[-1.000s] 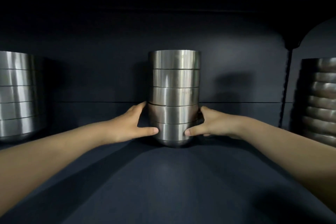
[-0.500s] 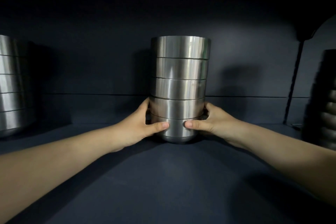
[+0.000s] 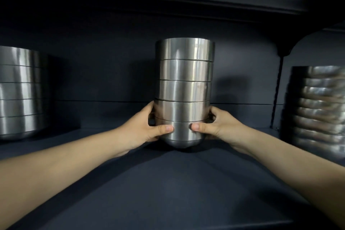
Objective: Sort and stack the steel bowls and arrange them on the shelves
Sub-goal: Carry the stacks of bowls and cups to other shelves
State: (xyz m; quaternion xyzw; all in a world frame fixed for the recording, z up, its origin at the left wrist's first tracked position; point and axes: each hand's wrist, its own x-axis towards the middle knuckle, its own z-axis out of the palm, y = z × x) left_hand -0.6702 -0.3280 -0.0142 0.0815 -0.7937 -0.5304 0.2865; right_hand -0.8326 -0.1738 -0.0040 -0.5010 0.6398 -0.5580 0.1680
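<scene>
Your two bare forearms reach in from the lower corners, over the dark shelf (image 3: 168, 188), and meet at the middle. Your left hand (image 3: 145, 127) grasps the stack (image 3: 184, 89) from its left side. The left thumb (image 3: 164, 128) lies flat across the front of the lowest bowl, pointing right, and the fingers wrap behind the stack, mostly hidden. Your right hand (image 3: 220, 127) mirrors it on the right side. The right thumb (image 3: 199, 127) presses on the front of the same bowl, pointing left, and the fingers curl round the back. The two thumb tips are near each other but apart, with bare steel between them.

The stack is five steel bowls nested one in another, upright, at the middle of the shelf. Its rounded bottom is right at the shelf surface; you cannot tell whether it rests there or hangs just above. Faint markings on the top and third bowls are too small to read.

Well apart to the left stands the left stack (image 3: 20, 91), cut by the frame edge. To the right stands the right stack (image 3: 317, 110), blurred, with many rims. A thin dark rod (image 3: 277, 89) rises between the stack and the right stack, near the back wall (image 3: 112, 52). The upper shelf (image 3: 168, 2) runs overhead.
</scene>
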